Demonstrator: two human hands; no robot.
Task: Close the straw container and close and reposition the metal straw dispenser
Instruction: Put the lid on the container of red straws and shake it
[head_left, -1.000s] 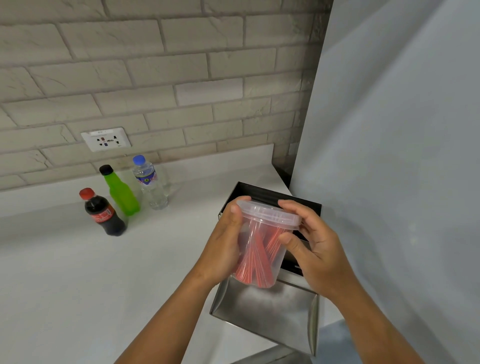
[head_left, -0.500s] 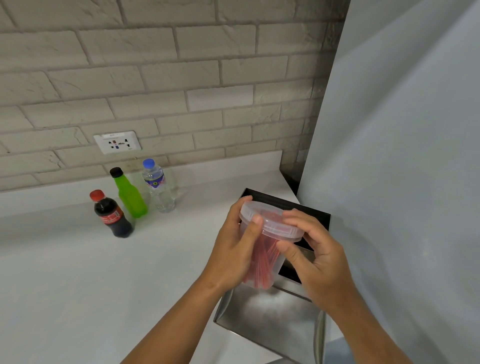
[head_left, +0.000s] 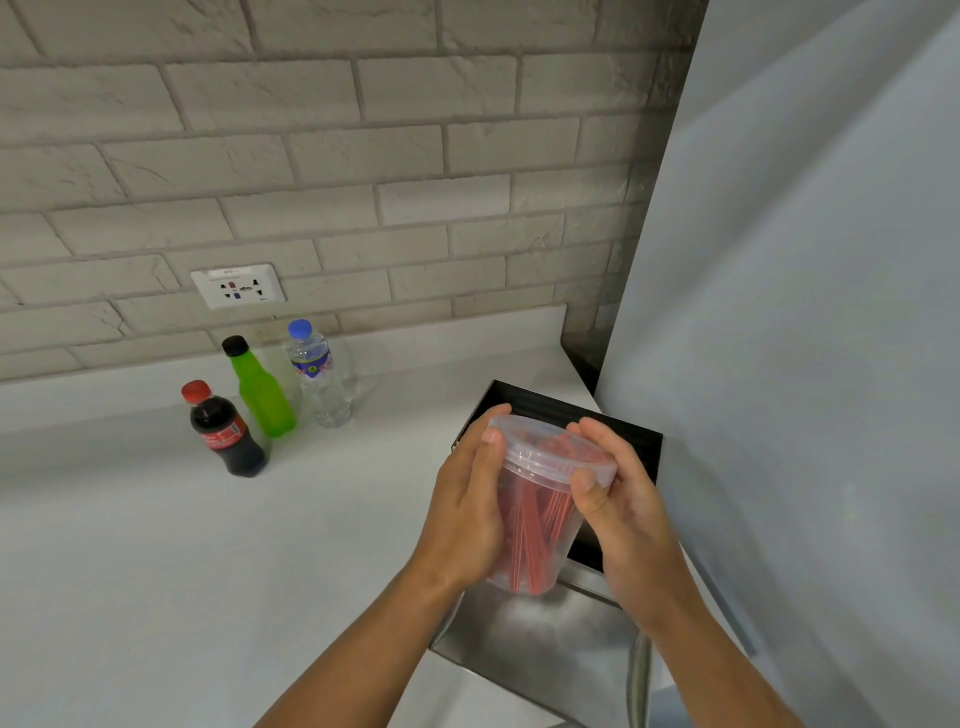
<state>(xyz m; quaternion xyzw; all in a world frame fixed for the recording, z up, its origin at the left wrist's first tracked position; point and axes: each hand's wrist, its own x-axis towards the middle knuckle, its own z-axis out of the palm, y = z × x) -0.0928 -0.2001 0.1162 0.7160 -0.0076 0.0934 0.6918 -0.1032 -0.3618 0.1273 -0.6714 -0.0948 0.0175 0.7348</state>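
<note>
Clear plastic, packed with red straws (head_left: 540, 525): the tub (head_left: 530, 551) was held in the air above the open dispenser (head_left: 545, 649), between both hands. A second before, the fingers had only cupped its sides and the lid (head_left: 545, 449) sat loosely on top. Half a second later the thumbs had climbed toward the rim. At this moment the left hand (head_left: 467, 514) wrapped the left wall with its thumb pressed against the lid's edge, and the right hand (head_left: 618, 509) curled over the far rim, thumb bearing on the near edge. Both hands were closed on the tub, squeezing inward at the rim.

The lid looked level and seated all round, so the sealing of the tub was likely near done, though a snapped seal could not be confirmed from here.

The dispenser lay on the white desk (head_left: 156, 571) against the grey panel (head_left: 805, 364), its steel lid folded toward the viewer and its dark inside showing. Closing and moving it was not yet begun. Three bottles (head_left: 260, 400) stood well apart, by the brick wall (head_left: 311, 156).
</note>
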